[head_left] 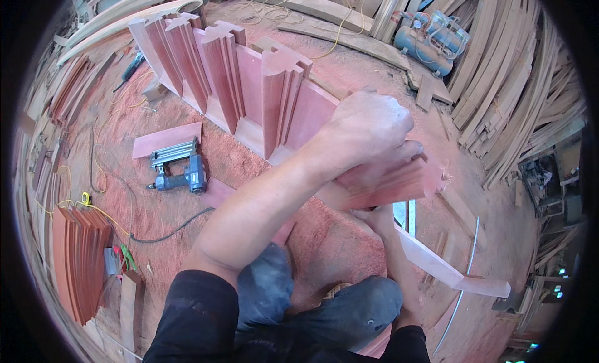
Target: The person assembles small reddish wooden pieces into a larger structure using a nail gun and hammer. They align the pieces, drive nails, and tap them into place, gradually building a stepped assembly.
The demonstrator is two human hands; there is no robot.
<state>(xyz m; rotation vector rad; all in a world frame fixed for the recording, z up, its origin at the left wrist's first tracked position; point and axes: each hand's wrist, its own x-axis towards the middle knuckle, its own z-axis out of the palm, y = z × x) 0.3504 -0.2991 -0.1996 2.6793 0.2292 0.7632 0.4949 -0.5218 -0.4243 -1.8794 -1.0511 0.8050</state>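
While the left hand point(368, 129) clamps the reddish fluted wooden moulding strip point(399, 183) and the right hand point(377, 218) grips beneath, the reddish ribbed panel assembly point(249, 88) stands partly built, one end unfinished.

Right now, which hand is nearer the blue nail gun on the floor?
Left. The left hand grips the reddish moulding, right of the nail gun; the right hand supports that moulding from below, slightly farther off.
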